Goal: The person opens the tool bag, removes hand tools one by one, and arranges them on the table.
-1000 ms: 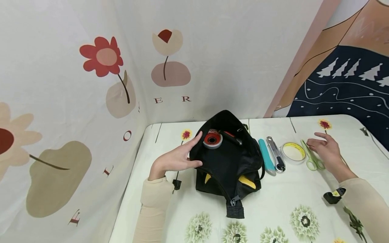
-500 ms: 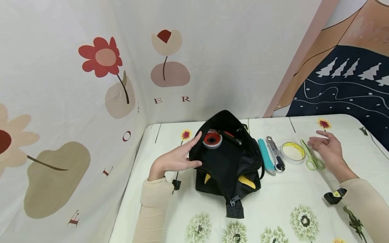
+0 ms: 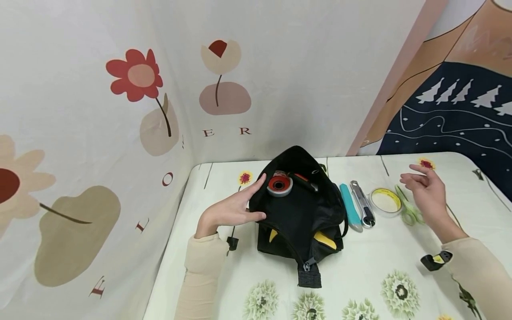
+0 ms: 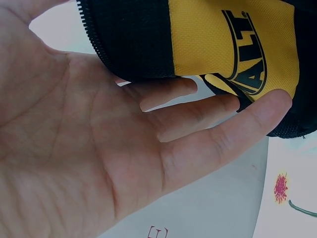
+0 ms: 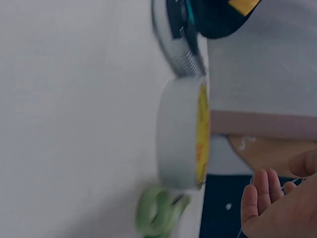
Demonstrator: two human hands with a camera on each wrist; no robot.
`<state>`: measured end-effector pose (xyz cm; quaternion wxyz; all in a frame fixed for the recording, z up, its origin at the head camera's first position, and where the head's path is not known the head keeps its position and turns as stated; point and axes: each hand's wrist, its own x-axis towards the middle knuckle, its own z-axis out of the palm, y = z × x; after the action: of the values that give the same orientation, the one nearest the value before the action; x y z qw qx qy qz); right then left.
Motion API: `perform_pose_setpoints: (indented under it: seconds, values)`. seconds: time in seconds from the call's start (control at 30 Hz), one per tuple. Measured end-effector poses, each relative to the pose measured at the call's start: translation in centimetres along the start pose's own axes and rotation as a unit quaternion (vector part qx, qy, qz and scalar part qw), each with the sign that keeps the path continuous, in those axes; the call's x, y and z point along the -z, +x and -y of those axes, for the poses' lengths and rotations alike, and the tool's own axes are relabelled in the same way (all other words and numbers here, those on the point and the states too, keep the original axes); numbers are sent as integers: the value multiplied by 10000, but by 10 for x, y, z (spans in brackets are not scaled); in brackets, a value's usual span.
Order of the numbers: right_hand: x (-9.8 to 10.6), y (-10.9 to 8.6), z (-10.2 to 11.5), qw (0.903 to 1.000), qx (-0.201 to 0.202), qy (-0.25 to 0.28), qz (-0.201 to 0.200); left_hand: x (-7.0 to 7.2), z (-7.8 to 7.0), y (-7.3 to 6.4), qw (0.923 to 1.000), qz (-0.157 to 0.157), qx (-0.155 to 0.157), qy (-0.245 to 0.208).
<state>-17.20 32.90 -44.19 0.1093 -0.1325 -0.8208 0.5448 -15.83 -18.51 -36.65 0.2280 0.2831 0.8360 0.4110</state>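
Tablecloth (image 3: 352, 266), flower-printed, bears 1 black bag (image 3: 296, 213); pale flowered backdrop (image 3: 304, 66) rises behind.

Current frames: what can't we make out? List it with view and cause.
Head: part of the scissors, behind the right hand.
Left wrist: lettering before "ALT" on the bag, lost at a fold.
Right wrist: print inside the tape roll, blurred.
Right wrist: rest of that hand, cut off by the right edge.

Right-hand fingers (image 5: 262, 191) lower right, apart from tape roll (image 5: 177, 134) mid-view; blurred green scissors (image 5: 152, 212) below roll, cutter (image 5: 186, 60) above.
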Motion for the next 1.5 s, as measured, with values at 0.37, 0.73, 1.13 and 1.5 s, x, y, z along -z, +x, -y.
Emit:
perform_pose_setpoints:
  seconds: [0.37,0.73,1.13,1.5]
  values:
    - [-26,-22,44,9895,1355,499,-10,0,0,0,10000,1,-3,21]
    - [-50,-49,82,9702,2352,519,248,0,0,0,10000,9,34,27]
    - [-80,-67,118,9509,2782,1184,655,0,0,-1,10000,-29,50,-10]
    - [-115,-73,140,9095,3268,2268,1211,0,0,-2,10000,-14,20,30]
